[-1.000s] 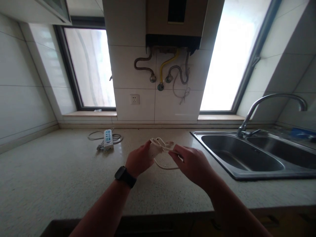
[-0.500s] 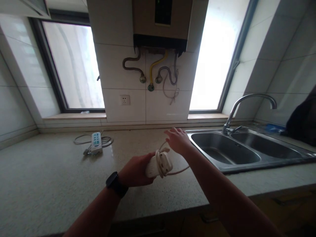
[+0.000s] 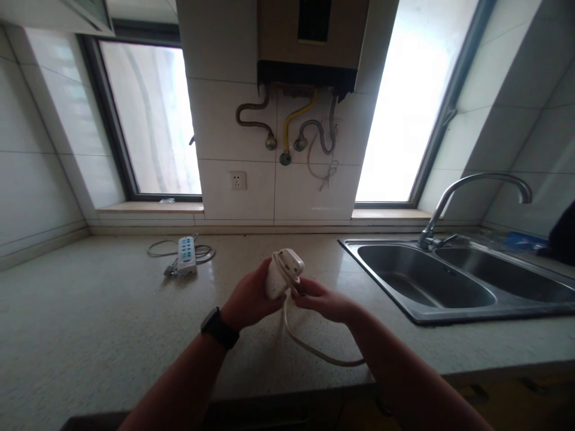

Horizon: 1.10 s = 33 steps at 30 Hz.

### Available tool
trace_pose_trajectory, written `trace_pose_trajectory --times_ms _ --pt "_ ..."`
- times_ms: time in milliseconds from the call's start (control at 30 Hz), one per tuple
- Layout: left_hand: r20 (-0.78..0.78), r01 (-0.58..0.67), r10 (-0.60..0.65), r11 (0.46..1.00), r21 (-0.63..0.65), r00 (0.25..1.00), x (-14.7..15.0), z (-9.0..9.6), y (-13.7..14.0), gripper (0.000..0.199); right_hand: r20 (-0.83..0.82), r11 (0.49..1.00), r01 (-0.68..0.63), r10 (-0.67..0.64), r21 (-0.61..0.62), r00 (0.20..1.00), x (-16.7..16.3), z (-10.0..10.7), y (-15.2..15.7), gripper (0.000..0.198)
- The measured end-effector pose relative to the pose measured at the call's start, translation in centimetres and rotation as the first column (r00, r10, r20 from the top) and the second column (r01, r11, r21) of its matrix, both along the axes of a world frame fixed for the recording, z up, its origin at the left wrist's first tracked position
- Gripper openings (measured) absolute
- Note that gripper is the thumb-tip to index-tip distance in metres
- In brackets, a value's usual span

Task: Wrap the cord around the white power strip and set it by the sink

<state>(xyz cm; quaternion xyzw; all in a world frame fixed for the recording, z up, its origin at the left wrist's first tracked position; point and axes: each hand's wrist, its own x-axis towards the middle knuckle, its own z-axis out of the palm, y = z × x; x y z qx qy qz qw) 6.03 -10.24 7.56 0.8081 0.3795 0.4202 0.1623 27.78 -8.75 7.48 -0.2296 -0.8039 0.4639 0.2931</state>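
My left hand (image 3: 251, 299), with a black watch on its wrist, is wrapped round a white power strip (image 3: 277, 281), held tilted above the counter. A pale cord (image 3: 284, 267) is wound round the strip's upper end. The fingers of my right hand (image 3: 321, 299) are closed on the cord at the strip's right side; the fingertips are partly hidden. A loose length of the cord hangs below the hands and curves right across the counter, passing behind my right forearm.
Another power strip (image 3: 186, 254) with blue sockets and a coiled grey cable lies on the counter (image 3: 135, 323) at the left. A double steel sink (image 3: 404, 311) with a tall tap (image 3: 431, 221) is at the right. A wall socket (image 3: 238, 180) sits below the water heater (image 3: 309, 36).
My right hand has come down from above the counter to the cord beside the power strip. My left hand has tipped the strip more upright. The loose cord now hangs lower.
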Motion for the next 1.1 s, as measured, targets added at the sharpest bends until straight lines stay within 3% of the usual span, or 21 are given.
trace_pose_trajectory --times_ms 67,100,167,267,367,467,900,1100 --pt "-0.004 -0.119 0.119 0.993 0.006 0.993 -0.4 -0.2 0.5 0.065 0.112 0.978 0.149 -0.166 0.146 0.98 -0.1 0.3 -1.1 0.024" --pt "-0.01 -0.176 0.176 0.984 0.006 0.984 -0.7 -0.3 0.7 0.063 0.158 0.937 0.244 -0.288 0.249 0.945 -0.1 0.5 -1.8 0.023" --pt "-0.033 -0.268 0.268 0.963 0.0 0.963 -1.2 -0.4 1.1 0.059 0.195 0.81 0.366 -0.494 0.459 0.848 -0.4 1.0 -3.2 0.034" --pt "-0.095 -0.349 0.347 0.937 -0.003 0.933 -1.7 -0.5 1.5 0.059 0.198 0.631 0.361 -0.64 0.687 0.742 -0.8 2.1 -5.3 0.043" --pt "-0.15 -0.371 0.368 0.929 0.009 0.918 -1.8 -0.5 1.6 0.063 0.208 0.539 0.317 -0.702 0.78 0.681 -1.0 3.4 -6.8 0.046" --pt "-0.166 -0.377 0.374 0.926 0.01 0.912 -1.6 -0.6 1.5 0.069 0.195 0.478 0.322 -0.754 0.817 0.627 -0.9 4.5 -7.6 0.048" --pt "-0.226 -0.329 0.31 0.943 -0.05 0.924 -0.6 -1.2 1.2 0.095 0.138 0.389 0.396 -0.836 0.832 0.531 -1.3 7.1 -8.7 0.05" --pt "-0.107 -0.333 0.326 0.941 -0.056 0.939 -1.2 -0.9 1.2 0.094 0.226 0.489 0.381 -0.798 0.785 0.559 -0.8 6.6 -8.7 0.049"
